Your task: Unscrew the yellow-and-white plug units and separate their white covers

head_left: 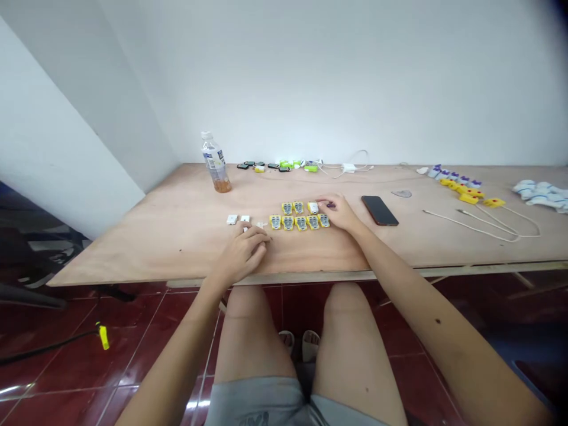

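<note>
Yellow blocks with grey metal-looking tops lie in two rows on the wooden table. At the right end of the back row is a yellow block with a white top. The fingers of my right hand are closed at its right edge; a small dark patch shows among them. My left hand rests palm down on the table, fingers loosely apart, left of the front row. White square pieces lie just beyond it, and its fingertips partly cover another small white piece.
A bottle stands at the back left. Small black and green items and a white adapter line the wall. Rightward lie a phone, white cables, yellow pieces, purple-and-white pieces and a white-and-blue bundle.
</note>
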A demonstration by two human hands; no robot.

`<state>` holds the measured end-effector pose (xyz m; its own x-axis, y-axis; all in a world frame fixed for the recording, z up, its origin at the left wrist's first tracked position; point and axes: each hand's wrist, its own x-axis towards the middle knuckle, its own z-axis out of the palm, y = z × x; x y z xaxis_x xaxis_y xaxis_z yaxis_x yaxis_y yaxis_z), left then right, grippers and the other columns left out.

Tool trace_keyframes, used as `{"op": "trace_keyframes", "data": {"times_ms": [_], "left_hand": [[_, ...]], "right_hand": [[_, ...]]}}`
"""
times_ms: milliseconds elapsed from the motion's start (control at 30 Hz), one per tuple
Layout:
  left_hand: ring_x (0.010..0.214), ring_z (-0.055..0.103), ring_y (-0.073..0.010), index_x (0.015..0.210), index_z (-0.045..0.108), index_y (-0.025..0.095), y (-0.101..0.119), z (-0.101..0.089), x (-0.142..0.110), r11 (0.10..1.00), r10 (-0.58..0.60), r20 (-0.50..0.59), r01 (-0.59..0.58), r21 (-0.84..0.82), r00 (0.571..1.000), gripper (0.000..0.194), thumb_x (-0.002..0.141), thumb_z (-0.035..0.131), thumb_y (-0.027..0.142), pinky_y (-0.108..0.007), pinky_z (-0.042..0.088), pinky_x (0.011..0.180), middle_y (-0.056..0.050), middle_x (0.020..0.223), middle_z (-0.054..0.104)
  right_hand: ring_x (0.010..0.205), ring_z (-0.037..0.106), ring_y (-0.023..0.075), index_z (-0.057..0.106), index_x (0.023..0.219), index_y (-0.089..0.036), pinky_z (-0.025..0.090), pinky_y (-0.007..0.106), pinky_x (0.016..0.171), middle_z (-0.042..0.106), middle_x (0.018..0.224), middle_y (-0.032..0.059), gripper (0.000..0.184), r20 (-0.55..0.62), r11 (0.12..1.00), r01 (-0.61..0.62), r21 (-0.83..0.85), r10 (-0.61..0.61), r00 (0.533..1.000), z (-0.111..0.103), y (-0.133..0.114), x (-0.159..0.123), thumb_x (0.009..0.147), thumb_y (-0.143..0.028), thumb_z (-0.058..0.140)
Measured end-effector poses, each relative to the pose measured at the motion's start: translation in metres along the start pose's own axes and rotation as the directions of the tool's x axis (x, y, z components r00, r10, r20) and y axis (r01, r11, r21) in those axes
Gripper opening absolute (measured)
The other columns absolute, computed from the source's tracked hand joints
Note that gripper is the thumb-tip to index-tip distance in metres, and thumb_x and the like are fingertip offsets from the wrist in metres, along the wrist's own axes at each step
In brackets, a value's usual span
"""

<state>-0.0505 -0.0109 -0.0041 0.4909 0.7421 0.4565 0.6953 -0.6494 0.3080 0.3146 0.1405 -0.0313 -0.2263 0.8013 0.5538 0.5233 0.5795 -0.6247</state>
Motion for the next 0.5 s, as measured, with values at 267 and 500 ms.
{"op": "trace_keyframes", "data": {"times_ms": [267,500], "left_hand": [[0.121,0.066,-0.0316,0.115,0.080,0.021,-0.011,0.005,-0.003,0.990,-0.133,-0.157,0.125,-0.060,0.979,0.040,0.116,0.042,0.034,-0.055,0.043,0.117,-0.011,0.122,0.080],[0.118,0.066,-0.0344,0.114,0.081,0.020,-0.012,0.004,-0.001,0.935,-0.354,-0.354,0.319,-0.153,0.866,0.044,0.116,0.043,0.044,-0.055,0.047,0.113,-0.016,0.119,0.076]], "right_hand": [[0.119,0.079,0.0292,0.085,0.126,-0.024,0.067,0.048,0.107,0.085,0.130,0.0120,0.033,0.053,0.999,-0.015,0.033,0.013,0.999,0.000,0.007,-0.002,0.106,-0.042,0.066],[0.128,0.074,0.0317,0.085,0.128,-0.027,0.060,0.054,0.118,0.085,0.132,0.0102,0.030,0.082,1.000,0.001,0.016,-0.003,0.997,0.001,-0.001,-0.006,0.105,-0.042,0.071]]}}
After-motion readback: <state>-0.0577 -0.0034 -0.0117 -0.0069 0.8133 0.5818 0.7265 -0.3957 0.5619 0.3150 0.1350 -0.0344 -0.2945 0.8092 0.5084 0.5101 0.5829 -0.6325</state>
